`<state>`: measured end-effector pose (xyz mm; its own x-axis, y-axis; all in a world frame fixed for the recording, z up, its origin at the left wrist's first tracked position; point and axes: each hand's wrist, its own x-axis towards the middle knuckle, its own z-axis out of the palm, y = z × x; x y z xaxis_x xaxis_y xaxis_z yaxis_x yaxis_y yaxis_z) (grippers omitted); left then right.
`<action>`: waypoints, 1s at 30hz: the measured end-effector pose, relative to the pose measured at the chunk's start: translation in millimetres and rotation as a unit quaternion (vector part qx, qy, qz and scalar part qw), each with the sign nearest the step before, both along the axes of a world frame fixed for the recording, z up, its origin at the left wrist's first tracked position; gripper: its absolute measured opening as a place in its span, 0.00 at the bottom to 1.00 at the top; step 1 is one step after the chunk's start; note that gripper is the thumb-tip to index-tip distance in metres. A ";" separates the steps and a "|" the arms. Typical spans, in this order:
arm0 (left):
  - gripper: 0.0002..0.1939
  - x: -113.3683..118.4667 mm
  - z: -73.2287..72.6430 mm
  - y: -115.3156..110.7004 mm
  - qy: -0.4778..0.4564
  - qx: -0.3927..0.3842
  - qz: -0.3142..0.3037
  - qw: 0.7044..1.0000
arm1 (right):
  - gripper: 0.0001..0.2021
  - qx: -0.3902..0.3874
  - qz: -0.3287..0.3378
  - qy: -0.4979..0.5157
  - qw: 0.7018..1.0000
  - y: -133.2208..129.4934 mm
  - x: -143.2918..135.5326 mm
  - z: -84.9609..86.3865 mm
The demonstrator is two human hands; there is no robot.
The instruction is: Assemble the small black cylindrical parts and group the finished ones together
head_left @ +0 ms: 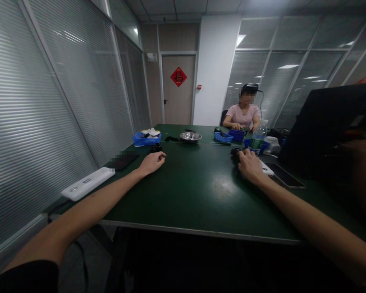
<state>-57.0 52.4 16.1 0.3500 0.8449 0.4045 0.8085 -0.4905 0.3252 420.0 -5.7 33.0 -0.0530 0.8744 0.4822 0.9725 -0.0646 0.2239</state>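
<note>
My left hand (152,162) rests low over the green table, its fingers loosely bent and apart, with nothing seen in them. Just beyond it sits a small dark object (156,148), too dim to name. On the other side my right hand (250,166) has its fingers bent down against a small black object (236,151); part of the grip is hidden behind the hand. A white device (267,168) and a phone (285,175) lie beside the right wrist. Behind that hand stands a clear plastic bottle (258,138) with a green label.
A steel bowl (190,137) stands mid-table between a filled blue basket (147,139) and blue trays (223,137). A white power bank-like box (88,184) and dark tablet (125,161) lie left. A monitor (329,126) blocks the right. A person (243,115) sits opposite.
</note>
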 end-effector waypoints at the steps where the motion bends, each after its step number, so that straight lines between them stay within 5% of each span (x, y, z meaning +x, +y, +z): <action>1: 0.16 -8.9 -0.7 6.4 -0.003 0.021 0.034 0.999 | 0.19 0.000 0.001 0.004 1.000 0.1 0.4 0.1; 5: 0.14 -39.3 -3.6 24.1 -0.025 0.095 0.165 0.981 | 0.21 0.005 -0.003 0.028 1.000 -1.1 1.7 1.4; 8: 0.14 -48.1 -6.0 28.2 -0.034 0.094 0.199 0.975 | 0.20 0.001 0.031 0.036 0.999 -2.3 -3.0 1.1; 15: 0.14 -35.9 -11.1 26.2 -0.002 0.095 0.166 0.981 | 0.20 -0.005 0.143 0.026 0.989 14.9 -27.5 -11.6; 30: 0.14 -31.9 -10.6 22.6 -0.004 0.094 0.155 0.983 | 0.14 0.039 0.138 0.165 0.976 27.8 -6.1 -14.0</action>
<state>-88.9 75.0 5.5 0.0838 0.8202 0.5659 0.9262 -0.2736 0.2594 413.8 22.1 19.0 -0.1122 0.8091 0.5768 0.9737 0.2054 -0.0987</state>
